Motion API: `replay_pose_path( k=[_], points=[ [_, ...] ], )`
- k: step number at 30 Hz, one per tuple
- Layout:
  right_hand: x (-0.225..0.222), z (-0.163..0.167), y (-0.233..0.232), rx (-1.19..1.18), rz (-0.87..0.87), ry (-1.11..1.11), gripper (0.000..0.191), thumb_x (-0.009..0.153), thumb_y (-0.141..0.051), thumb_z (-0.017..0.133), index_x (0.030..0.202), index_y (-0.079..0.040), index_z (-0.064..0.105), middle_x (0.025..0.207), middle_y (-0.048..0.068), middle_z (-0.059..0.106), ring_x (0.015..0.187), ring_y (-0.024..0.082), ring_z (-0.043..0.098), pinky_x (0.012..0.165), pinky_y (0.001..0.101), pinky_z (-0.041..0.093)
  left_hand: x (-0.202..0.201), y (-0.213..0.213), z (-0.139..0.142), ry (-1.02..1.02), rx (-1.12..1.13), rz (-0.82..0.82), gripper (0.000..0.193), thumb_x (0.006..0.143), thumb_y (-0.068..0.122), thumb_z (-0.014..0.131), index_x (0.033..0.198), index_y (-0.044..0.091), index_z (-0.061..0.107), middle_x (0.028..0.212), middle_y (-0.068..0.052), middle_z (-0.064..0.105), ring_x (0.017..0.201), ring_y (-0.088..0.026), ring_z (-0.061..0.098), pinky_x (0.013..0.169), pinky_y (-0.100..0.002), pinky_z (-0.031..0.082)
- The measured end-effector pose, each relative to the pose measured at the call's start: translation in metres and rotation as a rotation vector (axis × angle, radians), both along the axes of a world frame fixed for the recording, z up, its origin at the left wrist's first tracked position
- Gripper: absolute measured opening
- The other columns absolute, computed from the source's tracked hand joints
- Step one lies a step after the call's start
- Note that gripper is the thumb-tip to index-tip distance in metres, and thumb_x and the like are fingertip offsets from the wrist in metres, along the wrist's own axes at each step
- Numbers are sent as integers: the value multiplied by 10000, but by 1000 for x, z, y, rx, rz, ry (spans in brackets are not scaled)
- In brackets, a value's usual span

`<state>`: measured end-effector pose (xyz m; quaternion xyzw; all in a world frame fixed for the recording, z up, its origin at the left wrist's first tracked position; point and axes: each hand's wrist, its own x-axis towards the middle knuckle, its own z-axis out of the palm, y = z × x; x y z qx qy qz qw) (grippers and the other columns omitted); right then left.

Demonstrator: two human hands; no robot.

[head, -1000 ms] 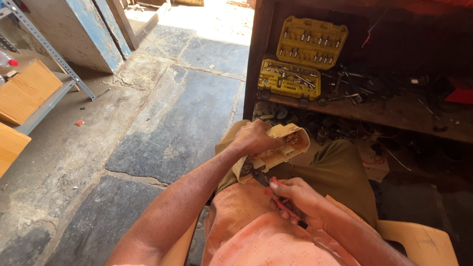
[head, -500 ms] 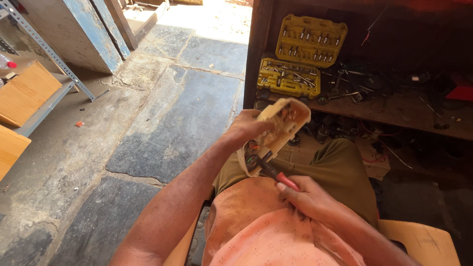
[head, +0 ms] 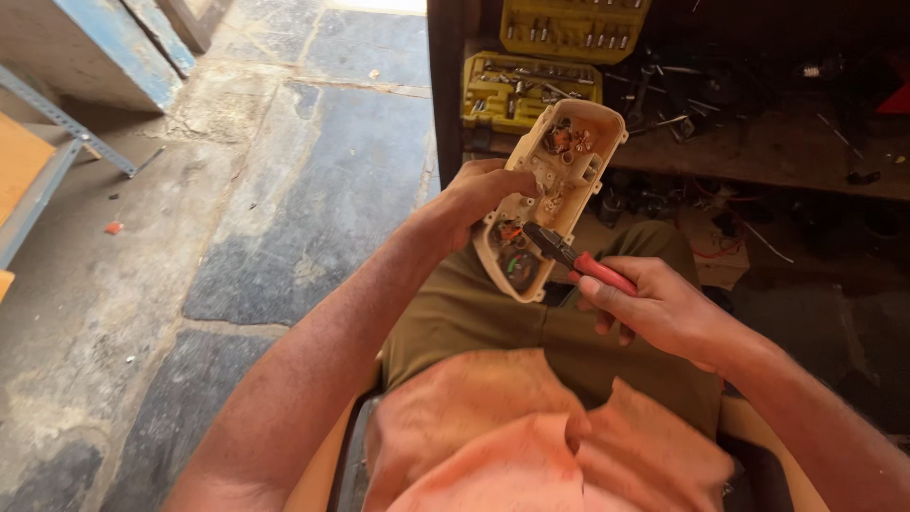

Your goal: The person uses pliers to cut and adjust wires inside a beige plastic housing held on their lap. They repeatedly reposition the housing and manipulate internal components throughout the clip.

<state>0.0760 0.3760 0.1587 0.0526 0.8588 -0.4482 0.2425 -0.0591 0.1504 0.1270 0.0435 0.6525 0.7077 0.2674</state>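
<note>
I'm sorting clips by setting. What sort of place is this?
Probably a small repair workshop: yellow socket-set cases and scattered tools on a cluttered wooden shelf, a rough stone floor, and an opened cream appliance housing being worked with red-handled pliers.

Two hands are being seen: one left hand (head: 479, 194) at the centre of the frame and one right hand (head: 664, 308) at the lower right. One cream plastic housing (head: 555, 194) and one pair of red-handled pliers (head: 578, 263) are being held. Two yellow socket-set cases (head: 526, 90) are being shown at the top.
</note>
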Motion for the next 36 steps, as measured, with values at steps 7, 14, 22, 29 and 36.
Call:
replay_pose_path(
  k=[7, 14, 22, 29, 36],
  points=[
    [-68, -5, 24, -32, -101, -92, 388, 947, -364, 656, 1185, -64, 717, 879, 19, 698, 729, 115, 659, 588, 287, 525, -73, -4, -1, 77, -199, 54, 571, 753, 127, 760, 1305, 20, 664, 1056, -151, 768, 903, -252, 780, 834, -375, 638],
    [-118, -37, 27, -83, -153, -175, 404, 952, -350, 653, 1227, -55, 673, 932, 54, 737, 751, 121, 683, 620, 292, 557, -109, -3, -41, -92, -267, 183, 595, 769, 120, 685, 1351, 30, 607, 1151, -202, 740, 956, -285, 760, 837, -410, 629],
    [-132, -73, 38, -260, -244, -446, 552, 924, -416, 634, 1392, -122, 635, 1088, 75, 774, 910, 185, 765, 782, 361, 641, -123, 23, -50, 70, -634, 300, 642, 826, 243, 700, 1418, 61, 532, 1229, -240, 683, 1175, -372, 651, 1026, -441, 503],
    [-138, -108, 47, -193, -126, -605, 587, 937, -469, 615, 1404, -112, 625, 1139, 72, 732, 1061, 187, 731, 923, 395, 625, -139, 32, -47, -4, -680, 212, 662, 789, 342, 741, 1361, 76, 540, 1327, -196, 613, 1271, -353, 580, 1047, -453, 463],
    [-148, -129, 60, -95, -148, -695, 623, 944, -495, 593, 1443, -123, 594, 1040, 60, 702, 978, 167, 753, 862, 368, 628, -154, 28, -51, 93, -664, 172, 728, 770, 492, 760, 1349, 93, 571, 1279, -175, 581, 1240, -333, 572, 1033, -451, 461]
  ],
)
